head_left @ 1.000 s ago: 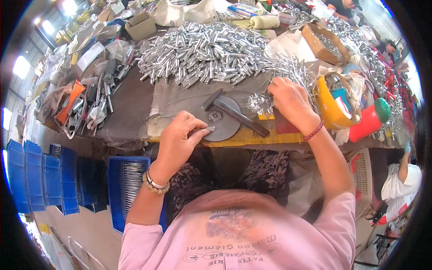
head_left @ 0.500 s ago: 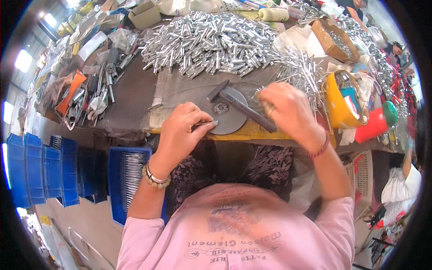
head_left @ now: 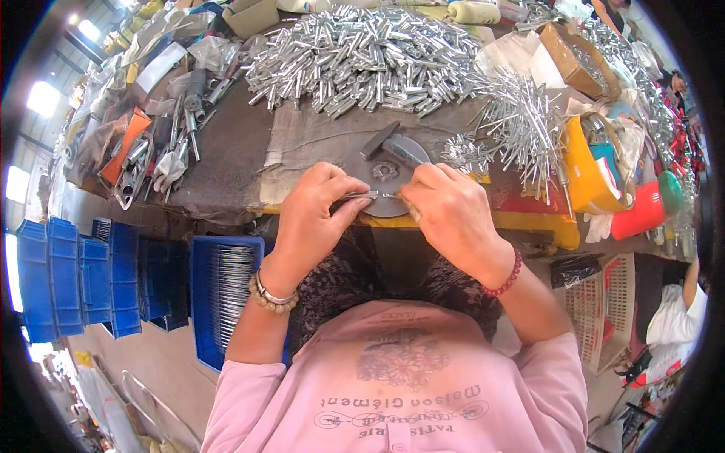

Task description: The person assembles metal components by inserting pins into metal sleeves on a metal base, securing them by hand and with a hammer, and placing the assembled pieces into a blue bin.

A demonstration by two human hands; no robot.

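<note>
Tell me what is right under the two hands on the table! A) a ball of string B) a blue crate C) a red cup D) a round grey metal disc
D: the left hand and right hand meet over a round grey metal disc, holding a thin metal tube between them.

A heap of silver metal tubes (head_left: 362, 57) lies at twelve o'clock, blue crates (head_left: 83, 275) stack at nine, and a yellow container (head_left: 585, 170) sits at three.
</note>
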